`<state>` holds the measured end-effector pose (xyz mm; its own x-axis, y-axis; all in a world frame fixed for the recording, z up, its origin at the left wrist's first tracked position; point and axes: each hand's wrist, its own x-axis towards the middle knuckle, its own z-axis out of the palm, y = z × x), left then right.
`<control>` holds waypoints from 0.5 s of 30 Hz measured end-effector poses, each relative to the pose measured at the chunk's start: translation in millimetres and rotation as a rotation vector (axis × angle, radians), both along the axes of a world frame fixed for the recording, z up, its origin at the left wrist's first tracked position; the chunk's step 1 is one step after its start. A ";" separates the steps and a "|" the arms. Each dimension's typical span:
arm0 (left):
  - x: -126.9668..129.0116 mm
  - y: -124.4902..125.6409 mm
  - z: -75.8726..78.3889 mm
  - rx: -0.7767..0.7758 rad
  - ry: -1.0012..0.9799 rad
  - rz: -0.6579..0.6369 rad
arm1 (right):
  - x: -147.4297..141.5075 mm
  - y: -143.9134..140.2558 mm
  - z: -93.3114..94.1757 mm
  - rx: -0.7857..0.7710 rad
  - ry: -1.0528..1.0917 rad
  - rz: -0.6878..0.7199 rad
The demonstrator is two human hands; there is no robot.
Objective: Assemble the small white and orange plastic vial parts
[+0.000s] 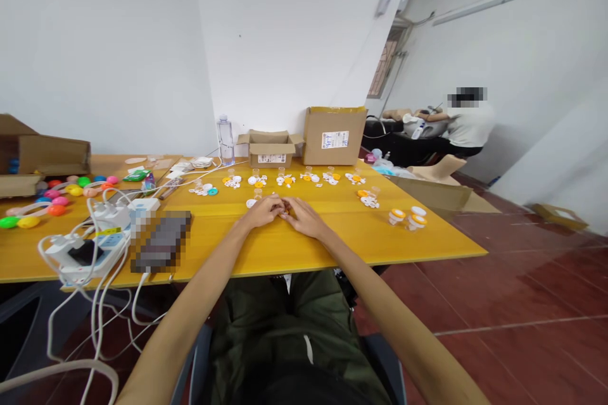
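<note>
Centrally, on the yellow tabletop: left hand and right hand, fingertips meeting over one small orange-and-white piece.

- Held piece: pinched between the fingertips of both hands, just above the tabletop surface, at the midline of the person's body. It is too small and too covered to tell its shape or long axis. Neither hand is nearer; it sits where the two meet.
- Left hand: fingers curled inward, closed on the piece from the left, wrist resting on or just over the tabletop.
- Right hand: fingers curled, closing on the same piece from the right, knuckles up.
- Row of small parts: white and orange bits in separate clusters, lying beyond the hands toward the wall, near but not touching them. One white bit lies just left of the left hand.
- Finished-looking pieces: orange-topped and white, to the right of the right hand, well apart, near the tabletop's right edge.
- Two cardboard boxes and a clear bottle: at the far edge, against the wall.
- Power strips and white cables: left of the hands, well apart.
- Coloured egg-like items: far left.
- Another person: seated at the back right, away from this tabletop.
</note>
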<state>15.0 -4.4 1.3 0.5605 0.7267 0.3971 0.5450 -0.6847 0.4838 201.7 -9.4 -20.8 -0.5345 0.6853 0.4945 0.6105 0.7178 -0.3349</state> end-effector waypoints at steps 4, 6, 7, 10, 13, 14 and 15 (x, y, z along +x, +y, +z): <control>0.0 -1.5 1.4 0.003 -0.010 0.028 | -0.2 -0.8 1.2 -0.017 0.005 0.012; 0.1 -1.7 1.4 0.006 -0.007 0.031 | -0.1 -1.1 1.6 -0.019 0.010 0.021; 0.0 -1.7 1.3 0.008 -0.004 0.031 | 0.0 -1.1 1.5 -0.018 0.011 0.022; -0.2 -1.1 0.6 0.011 0.009 0.031 | 0.2 -0.8 0.7 -0.012 0.007 0.012; -0.5 -0.5 0.2 0.011 0.023 0.030 | 0.2 -0.5 0.2 -0.002 -0.003 0.010; -0.6 -0.4 0.2 0.012 0.027 0.028 | 0.1 -0.5 0.2 0.002 -0.005 0.013; -0.6 -0.4 0.2 0.012 0.029 0.026 | 0.0 -0.6 0.5 0.004 -0.005 0.015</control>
<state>14.3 -4.8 1.5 0.5529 0.7367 0.3894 0.5767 -0.6756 0.4593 201.7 -10.0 -20.4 -0.5473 0.6756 0.4940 0.6015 0.7279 -0.3291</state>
